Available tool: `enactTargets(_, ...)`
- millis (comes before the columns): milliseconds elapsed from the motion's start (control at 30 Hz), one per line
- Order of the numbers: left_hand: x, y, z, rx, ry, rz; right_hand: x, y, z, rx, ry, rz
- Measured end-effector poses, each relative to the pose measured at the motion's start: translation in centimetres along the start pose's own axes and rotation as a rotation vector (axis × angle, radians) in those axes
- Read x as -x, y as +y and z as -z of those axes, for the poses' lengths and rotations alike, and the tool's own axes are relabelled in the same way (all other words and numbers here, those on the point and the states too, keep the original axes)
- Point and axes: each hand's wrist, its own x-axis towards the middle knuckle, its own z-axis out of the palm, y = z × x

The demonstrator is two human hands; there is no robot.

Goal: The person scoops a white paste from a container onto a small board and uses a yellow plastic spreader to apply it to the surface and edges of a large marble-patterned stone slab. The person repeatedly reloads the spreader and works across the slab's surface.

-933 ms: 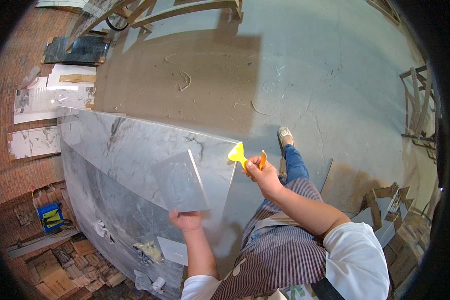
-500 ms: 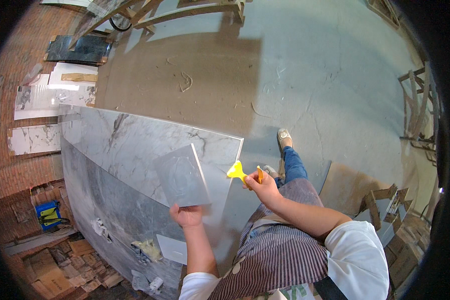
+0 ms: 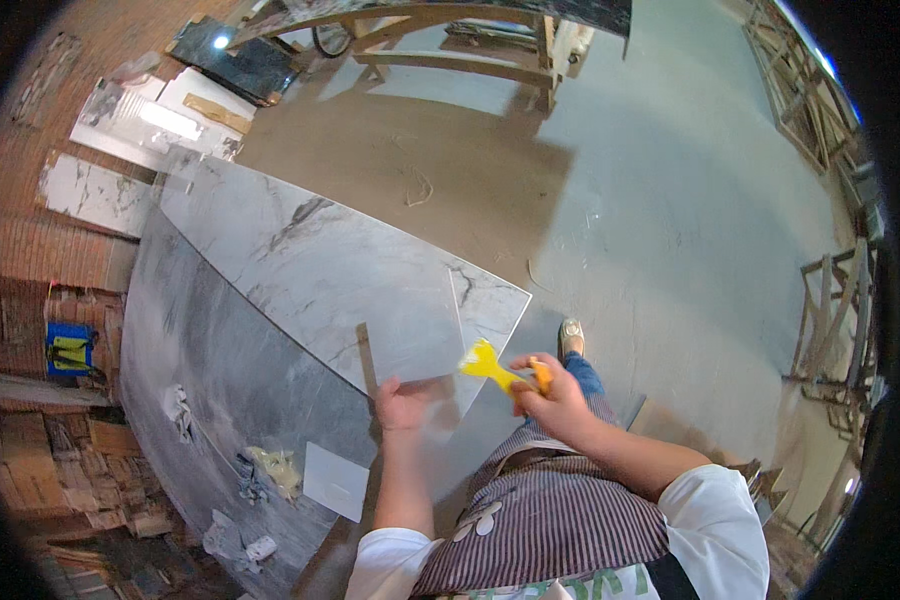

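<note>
My left hand (image 3: 402, 405) grips the near edge of a smooth, light grey square panel (image 3: 415, 325), blurred by motion and held over a veined white marble-look slab (image 3: 270, 250). My thumb shows at the edge; the fingers are partly hidden. Just right of the panel, my right hand (image 3: 558, 398) is closed around a yellow scraper (image 3: 484, 362), its wide blade pointing left toward the panel and whitish at the tip. A small orange piece (image 3: 541, 375), its kind unclear, sticks up between the same hand's fingers.
The slab lies on a long, dusty grey worktop (image 3: 230, 340). A pale flat square (image 3: 334, 482), crumpled scraps (image 3: 275, 470) and a small white roll (image 3: 261, 548) lie on it. Wooden trestles (image 3: 460, 62) stand ahead, wooden racks (image 3: 835, 310) right. A blue-yellow item (image 3: 71, 349) is left.
The whole view has turned, so the slab's corner sits further right. The panel has tilted and swung in my left hand. My right hand still holds the scraper, now slightly further right.
</note>
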Motion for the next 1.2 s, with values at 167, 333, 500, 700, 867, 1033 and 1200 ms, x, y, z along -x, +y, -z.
enactTargets(167,-0.2,0.3,0.3,-0.127,0.061,-0.035,-1.5,-4.0,-3.8,0.201,-0.323,0.023)
enactTargets(333,0.2,0.0,1.2,-0.181,0.231,-0.152,-3.0,-6.9,1.3,0.811,-0.116,-0.037)
enactTargets(500,-0.3,-0.4,2.0,-0.1,0.26,-0.204,-8.7,-8.2,5.5,1.027,0.07,0.256)
enactTargets(700,0.4,-0.2,2.8,-0.054,0.221,-0.199,-14.6,-8.7,6.2,1.008,-0.026,0.394)
enactTargets(867,0.5,0.0,2.4,-0.084,0.259,-0.193,-16.8,-7.3,5.3,1.012,-0.049,0.399)
enactTargets(1033,0.7,0.3,4.8,-0.1,0.27,-0.207,-17.2,-7.4,4.4,1.013,-0.151,0.26)
enactTargets(1200,1.0,0.2,5.5,-0.146,0.319,-0.238,-15.4,-7.8,5.1,0.966,-0.179,0.219)
